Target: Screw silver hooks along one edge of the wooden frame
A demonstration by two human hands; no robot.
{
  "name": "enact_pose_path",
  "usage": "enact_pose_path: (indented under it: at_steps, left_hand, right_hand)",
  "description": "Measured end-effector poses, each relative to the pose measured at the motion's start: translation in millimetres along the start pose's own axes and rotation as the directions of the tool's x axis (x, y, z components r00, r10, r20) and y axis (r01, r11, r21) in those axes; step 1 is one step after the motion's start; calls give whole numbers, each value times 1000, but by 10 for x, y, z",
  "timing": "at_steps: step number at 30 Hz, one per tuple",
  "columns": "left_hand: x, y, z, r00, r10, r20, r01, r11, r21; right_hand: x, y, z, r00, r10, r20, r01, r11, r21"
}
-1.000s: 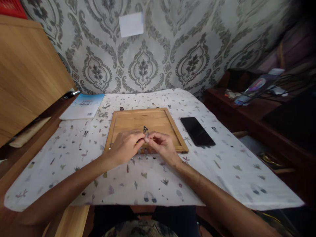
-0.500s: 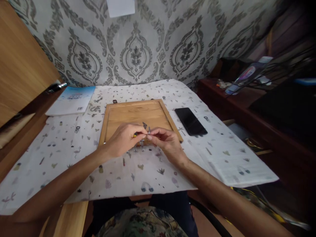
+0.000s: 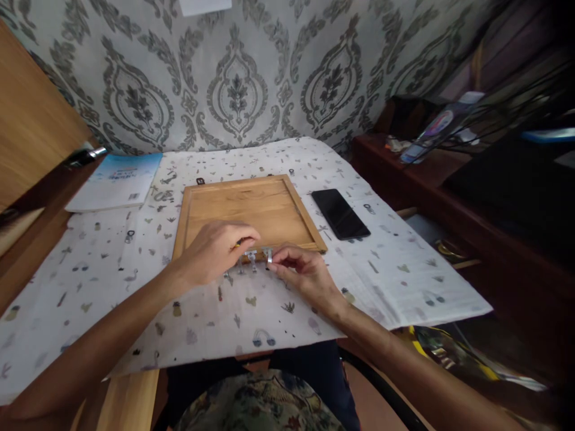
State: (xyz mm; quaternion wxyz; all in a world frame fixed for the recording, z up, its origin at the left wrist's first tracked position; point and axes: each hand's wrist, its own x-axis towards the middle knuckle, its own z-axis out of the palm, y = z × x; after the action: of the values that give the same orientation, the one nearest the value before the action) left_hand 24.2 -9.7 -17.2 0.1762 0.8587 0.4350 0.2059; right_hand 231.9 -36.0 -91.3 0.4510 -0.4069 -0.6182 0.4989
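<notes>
My right hand (image 3: 302, 269) pinches a small shiny metal piece (image 3: 269, 256) between thumb and fingertips, at the near edge of a shallow wooden tray (image 3: 242, 206). My left hand (image 3: 220, 250) is closed above the tray's near left part, its fingers curled toward the thumb. A bit of yellow (image 3: 239, 243) shows between those fingers; the rest of what it belongs to is hidden. Several similar metal pieces (image 3: 254, 261) stand or lie in a row between the two hands, along the tray's near edge. They are too small for me to tell their kind.
A black phone (image 3: 340, 214) lies right of the tray. At the back left is a blue and white booklet (image 3: 117, 181). The patterned cloth (image 3: 211, 329) covers the table. A plastic bottle (image 3: 438, 129) and cables are on the dark red furniture (image 3: 381, 158) at right.
My hands have come apart. The right one has lowered the metal piece to the tray's near edge, while the left has drawn back slightly to the left. The camera view has shifted a little.
</notes>
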Motion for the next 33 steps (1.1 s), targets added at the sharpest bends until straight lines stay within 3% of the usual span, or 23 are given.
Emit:
enact_pose_path:
  at_steps: [3,8,20,33]
  left_hand:
    - [2,-96,21,1000,-14,-17,15,997,70]
    - [2,-212,162,998,-5,68,-4,991,132]
    - [164,-228,290,977,-6,211,-23,991,135]
    - [213,-218,297,963,-51,265,12,990,144]
  right_hand:
    - [-38,67,-24,998,-34,60,40,995,-97]
    - [-31,139,-38,994,-29,108,41,993,-115]
    - [-11,118,-42,982,22,187,2,992,-129]
    - [-46,130,0,998,18,67,-18,1000,2]
